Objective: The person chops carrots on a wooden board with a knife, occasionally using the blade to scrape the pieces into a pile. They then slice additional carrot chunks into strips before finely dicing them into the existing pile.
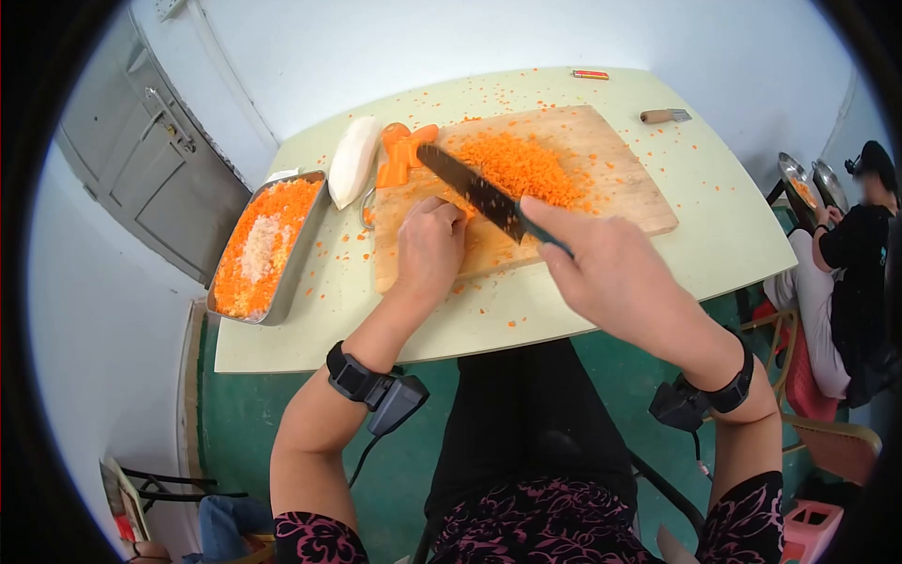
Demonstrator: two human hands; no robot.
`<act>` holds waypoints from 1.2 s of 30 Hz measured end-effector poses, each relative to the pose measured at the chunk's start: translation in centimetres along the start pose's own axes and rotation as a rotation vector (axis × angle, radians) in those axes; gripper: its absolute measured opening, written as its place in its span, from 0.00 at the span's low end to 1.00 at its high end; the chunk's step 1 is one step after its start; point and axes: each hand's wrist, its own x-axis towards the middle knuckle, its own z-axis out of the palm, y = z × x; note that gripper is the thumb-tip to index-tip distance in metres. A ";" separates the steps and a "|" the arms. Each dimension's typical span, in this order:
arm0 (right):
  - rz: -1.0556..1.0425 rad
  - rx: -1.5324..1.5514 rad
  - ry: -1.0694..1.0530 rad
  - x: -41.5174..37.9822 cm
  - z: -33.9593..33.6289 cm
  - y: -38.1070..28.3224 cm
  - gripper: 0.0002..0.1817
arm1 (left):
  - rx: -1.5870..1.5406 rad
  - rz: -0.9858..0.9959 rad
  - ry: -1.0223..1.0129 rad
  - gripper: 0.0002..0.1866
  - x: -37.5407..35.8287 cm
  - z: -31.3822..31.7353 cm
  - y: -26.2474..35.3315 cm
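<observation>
My right hand (615, 273) grips the dark handle of a kitchen knife (479, 195), its wide blade slanting up and left over the wooden cutting board (629, 202). Bits of carrot cling to the blade. My left hand (432, 242), fingers curled in, presses a piece of carrot (458, 201) to the board beside the blade; most of that piece is hidden. Behind the knife lies a heap of finely chopped carrot (521, 169). Several larger carrot chunks (402, 150) sit at the board's left corner, next to a peeled white radish (354, 162).
At the table's left stands a metal tray (299, 254) of chopped carrot with pale mince on top. A small wooden-handled tool (665, 116) and a red packet (590, 74) lie toward the back. Carrot crumbs dot the table. Another person (846, 254) sits at the right.
</observation>
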 end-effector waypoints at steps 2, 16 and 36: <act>-0.030 -0.042 -0.033 -0.1 1.4 0.7 0.21 | 0.021 0.022 -0.003 0.03 0.0 -0.1 0.1; 0.097 -0.033 -0.199 0.0 -1.3 1.1 0.16 | -0.031 -0.001 -0.038 0.04 -1.0 -0.9 -0.1; 0.029 -0.094 -0.033 -0.5 0.2 0.9 0.22 | -0.065 -0.143 0.005 0.04 -0.7 -0.7 -0.1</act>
